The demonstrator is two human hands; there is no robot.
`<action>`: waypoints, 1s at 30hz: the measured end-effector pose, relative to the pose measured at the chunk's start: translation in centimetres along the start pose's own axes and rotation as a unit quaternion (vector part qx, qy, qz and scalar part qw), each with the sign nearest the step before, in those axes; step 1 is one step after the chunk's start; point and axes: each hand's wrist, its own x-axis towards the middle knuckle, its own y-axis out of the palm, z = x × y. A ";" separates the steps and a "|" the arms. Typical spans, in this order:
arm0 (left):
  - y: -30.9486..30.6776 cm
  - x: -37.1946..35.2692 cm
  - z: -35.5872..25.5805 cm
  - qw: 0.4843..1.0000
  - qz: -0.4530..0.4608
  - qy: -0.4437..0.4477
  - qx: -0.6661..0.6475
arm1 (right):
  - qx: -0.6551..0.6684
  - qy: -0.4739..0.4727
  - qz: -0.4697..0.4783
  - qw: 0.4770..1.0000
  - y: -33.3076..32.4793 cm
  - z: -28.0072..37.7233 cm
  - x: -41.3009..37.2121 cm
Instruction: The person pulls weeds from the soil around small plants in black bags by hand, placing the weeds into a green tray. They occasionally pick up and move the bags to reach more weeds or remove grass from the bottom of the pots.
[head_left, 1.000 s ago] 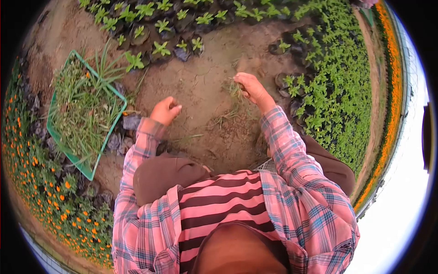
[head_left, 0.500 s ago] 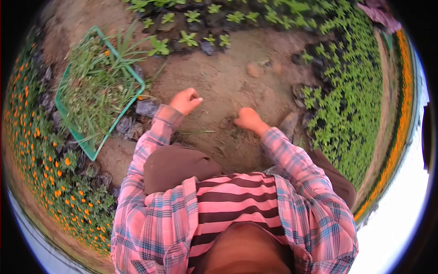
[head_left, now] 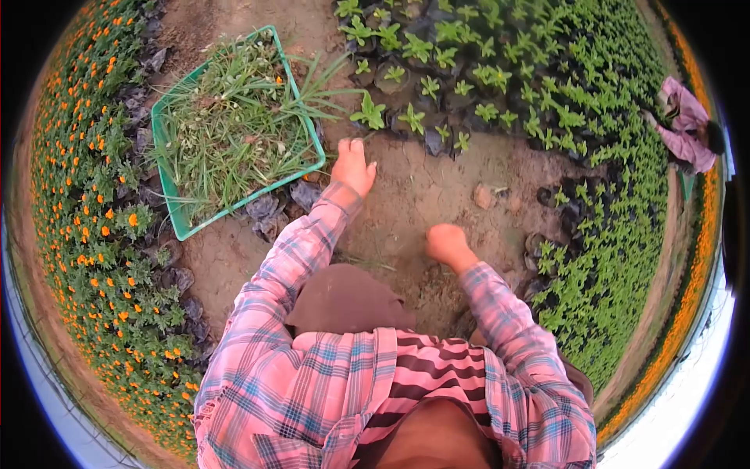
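Note:
My left hand reaches forward over the soil, just right of the near corner of a green plastic crate. Its thumb stands apart from the fingers, and I see nothing held in it. Cut grass and weeds fill the crate, long blades hanging over its right side. Closed into a fist, my right hand is low over the bare soil; whatever its fingers may hold is hidden. A few thin grass blades lie on the ground between my arms.
Young green plants in black bags stand ahead and along the right. Orange-flowered plants line the left. A brownish clod lies beyond my right hand. Another person in a pinkish top is at the far right.
My left hand has moved forward and right, and its thumb has spread from the fingers. My right hand stays closed near the soil. The view has shifted, showing more of the other person.

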 end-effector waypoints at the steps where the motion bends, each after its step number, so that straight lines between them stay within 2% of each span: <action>1: -0.6 1.1 -0.7 0.994 0.074 -0.082 0.020 | -0.013 -0.003 -0.004 1.000 -2.0 0.5 0.9; 2: -0.4 1.5 -0.9 0.994 0.067 -0.087 0.014 | 0.115 0.021 0.021 0.993 -5.2 1.8 1.1; 3: -0.1 2.0 -1.0 0.988 0.103 -0.113 0.029 | 0.244 0.048 0.047 0.967 -7.7 2.6 1.0; 4: 0.3 2.6 -0.8 0.980 0.137 -0.136 0.045 | 0.239 0.045 0.045 0.969 -9.1 2.8 1.1; 7: 2.0 2.6 0.9 0.960 0.233 -0.114 0.101 | 0.288 0.029 0.064 0.955 -13.0 4.2 3.9; 9: 1.4 1.1 0.8 0.955 0.273 -0.085 0.074 | 0.349 -0.002 -0.078 0.934 -15.4 6.3 5.4; 10: 0.9 -0.1 0.5 0.952 0.298 -0.063 0.039 | 0.460 -0.046 -0.111 0.880 -20.0 9.3 5.1; 11: 0.4 -1.6 0.1 0.943 0.331 -0.039 -0.014 | 0.524 -0.073 -0.116 0.841 -19.0 10.0 7.2; 12: -0.2 -3.2 -0.2 0.926 0.369 -0.015 -0.072 | 0.632 -0.033 -0.055 0.772 -22.3 12.6 6.8; 13: -0.5 -4.8 -0.5 0.906 0.407 0.000 -0.121 | 0.656 -0.150 -0.042 0.738 -24.1 14.4 7.1; 14: -1.3 -6.3 -0.2 0.884 0.437 0.001 -0.165 | 0.658 -0.195 -0.005 0.727 -25.9 15.7 7.1; 15: -2.1 -7.5 0.5 0.866 0.458 -0.015 -0.199 | 0.524 -0.239 -0.114 0.810 -26.2 16.3 7.6; 16: -3.3 -8.5 1.3 0.851 0.471 -0.036 -0.230 | 0.522 -0.229 -0.123 0.812 -26.4 15.5 7.7; 17: -4.7 -8.9 2.2 0.853 0.447 -0.088 -0.256 | 0.456 -0.252 -0.166 0.837 -26.6 14.4 7.8; 18: -6.8 -9.2 2.7 0.872 0.372 -0.130 -0.291 | 0.386 -0.267 -0.205 0.859 -26.6 12.8 7.8; 19: -10.1 -8.3 2.3 0.828 0.336 -0.283 -0.347 | 0.383 -0.245 -0.210 0.865 -26.3 10.0 7.5; 20: -12.5 -7.4 3.2 0.877 0.269 -0.250 -0.310 | 0.376 -0.190 -0.206 0.883 -26.3 6.6 6.6; 21: -13.9 -7.0 5.8 0.869 0.187 -0.276 -0.365 | 0.355 -0.194 -0.263 0.876 -24.9 2.2 6.4; 22: -15.2 -6.4 7.2 0.894 0.028 -0.288 -0.342 | 0.386 -0.104 -0.198 0.895 -25.2 -1.8 4.3; 23: -17.1 -5.9 10.3 0.872 -0.052 -0.317 -0.369 | 0.354 -0.025 -0.177 0.918 -24.7 -6.2 2.4; 24: -18.8 -5.0 12.0 0.880 -0.162 -0.278 -0.349 | 0.301 0.017 -0.208 0.931 -23.7 -10.7 0.1; 25: -20.8 -4.5 17.3 0.915 -0.152 -0.250 -0.276 | 0.295 0.049 -0.241 0.923 -22.6 -14.6 -2.5; 26: -22.1 -3.9 19.7 0.937 -0.166 -0.223 -0.212 | 0.354 0.150 -0.216 0.897 -22.6 -17.1 -5.6; 27: -23.9 -3.6 20.3 0.942 -0.070 -0.299 -0.133 | 0.367 0.207 -0.220 0.880 -21.3 -20.1 -8.2; 28: -24.2 -3.6 22.6 0.957 -0.047 -0.287 0.002 | 0.380 0.262 -0.224 0.858 -19.5 -23.1 -10.2; 30: -24.2 -4.2 25.0 0.926 -0.051 -0.237 0.290 | 0.413 0.306 -0.244 0.822 -16.3 -26.2 -13.8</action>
